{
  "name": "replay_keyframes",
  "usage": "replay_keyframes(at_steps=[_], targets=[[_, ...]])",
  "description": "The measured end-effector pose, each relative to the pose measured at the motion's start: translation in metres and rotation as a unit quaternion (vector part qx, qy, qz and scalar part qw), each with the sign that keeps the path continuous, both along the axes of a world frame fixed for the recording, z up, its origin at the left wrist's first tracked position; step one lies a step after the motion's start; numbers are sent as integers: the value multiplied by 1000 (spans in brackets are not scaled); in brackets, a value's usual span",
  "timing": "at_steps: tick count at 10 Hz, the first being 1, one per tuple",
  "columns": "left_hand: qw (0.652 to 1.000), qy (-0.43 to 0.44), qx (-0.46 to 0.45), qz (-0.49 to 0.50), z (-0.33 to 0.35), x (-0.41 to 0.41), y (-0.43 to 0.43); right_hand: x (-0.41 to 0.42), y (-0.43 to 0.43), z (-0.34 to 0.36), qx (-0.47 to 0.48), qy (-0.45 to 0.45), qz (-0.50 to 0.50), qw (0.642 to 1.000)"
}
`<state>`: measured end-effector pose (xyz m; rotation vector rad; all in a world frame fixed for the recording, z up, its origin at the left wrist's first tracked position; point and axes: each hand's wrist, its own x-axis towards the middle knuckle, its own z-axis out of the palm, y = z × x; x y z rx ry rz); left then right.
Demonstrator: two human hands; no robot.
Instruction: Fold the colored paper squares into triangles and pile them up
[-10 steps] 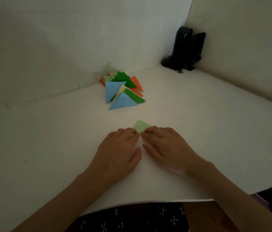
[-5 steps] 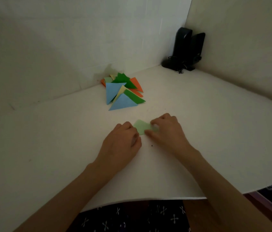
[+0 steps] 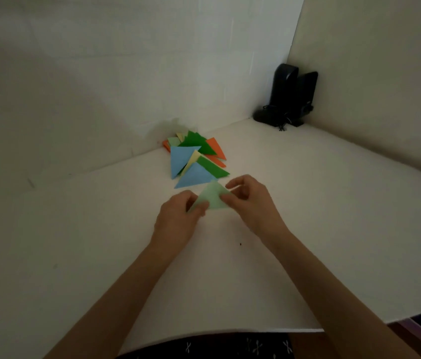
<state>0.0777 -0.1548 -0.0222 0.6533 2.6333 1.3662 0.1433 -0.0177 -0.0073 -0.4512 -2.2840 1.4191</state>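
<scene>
Head view, dim light. Light green folded paper triangle (image 3: 213, 196) is held between both hands over the middle of the white table (image 3: 320, 229), apex pointing away from the person. Left hand (image 3: 178, 216): thumb and curled fingers pinch the triangle's lower left corner. Right hand (image 3: 248, 200): thumb and fingers pinch its right edge, remaining fingers curled loosely above. Cannot tell whether the paper's lower edge touches the table. Pile of folded paper triangles (image 3: 194, 159) in blue, dark green, orange, pale yellow and pale green lies just beyond the held triangle, its near blue tip close to the apex, its far side against the white wall (image 3: 126, 73). Pair of black speakers (image 3: 289, 97) stands in the far right corner, well apart. Small dark speck (image 3: 241, 244) on the table near the right wrist.
</scene>
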Motion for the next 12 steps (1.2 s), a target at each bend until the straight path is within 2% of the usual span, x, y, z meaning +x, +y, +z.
replay_keyframes(at_steps=[1, 2, 3, 4, 5, 6, 7, 10, 11, 12], targets=[[998, 34, 20, 51, 7, -32, 2, -42, 3, 4, 57, -19, -21, 998], [991, 81, -45, 98, 2, -55, 5, -83, 6, -9, 105, -79, -33, 991], [950, 244, -180, 75, -13, -67, 5, -107, 9, -23, 175, -119, -52, 976], [917, 356, -179, -16, -24, -75, 3, -105, 12, -24, 324, -105, -60, 938], [899, 389, -187, -68, -27, -80, 0, -87, 17, -26, 482, 74, 6, 873], [887, 419, -177, -84, -25, -88, 0, -77, 29, -35, 561, 82, 58, 821], [881, 430, -177, -82, -26, -107, 7, -90, 40, -34, 551, 28, 58, 832], [929, 310, -189, -64, -20, -133, 26, -123, 46, -24, 465, -67, 42, 882], [926, 313, -197, -74, -14, -129, 28, -126, 42, -18, 449, -95, 54, 887], [920, 346, -153, -102, -6, -115, 12, -102, 36, -11, 427, -74, 51, 900]])
